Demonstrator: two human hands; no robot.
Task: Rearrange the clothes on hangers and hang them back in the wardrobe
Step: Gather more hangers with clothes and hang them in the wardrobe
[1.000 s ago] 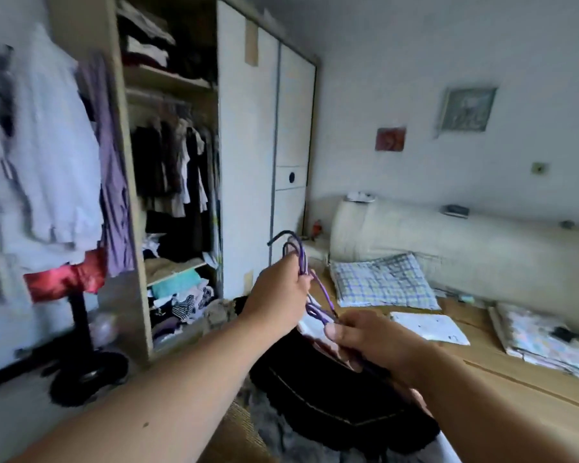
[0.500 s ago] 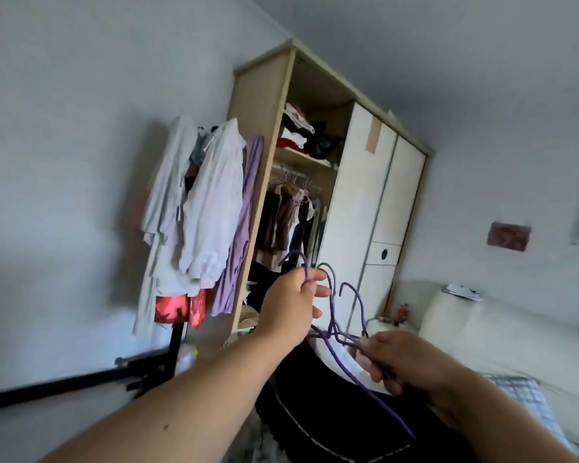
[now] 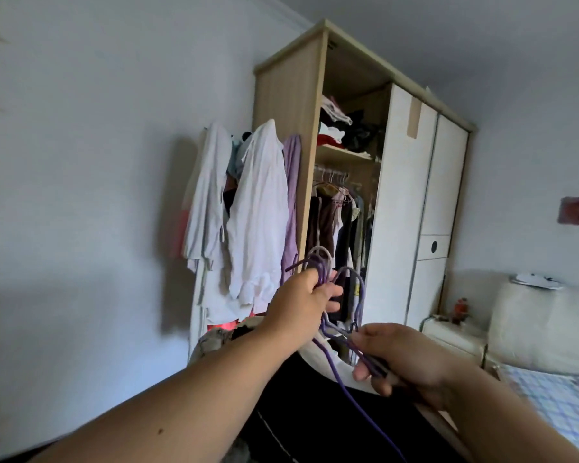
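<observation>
Head view. Hangers (image 3: 343, 315), purple and bunched, are held between both hands in front of the open wardrobe (image 3: 318, 128). Left hand (image 3: 303, 300) has its fingers curled tight around the hooks, which stick out above the knuckles. Right hand (image 3: 403, 359), lower, pinches the hanger shoulders between thumb and fingers over dark clothes (image 3: 321, 419). Pale shirts (image 3: 254, 218) hang outside the wardrobe's left side.

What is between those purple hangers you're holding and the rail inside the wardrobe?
Nothing solid that I can see. The wardrobe section is open on that side, so the purple hangers held by the left hand and right hand face the rail directly. The rail already carries hanging clothes, so free space looks tight.
</observation>
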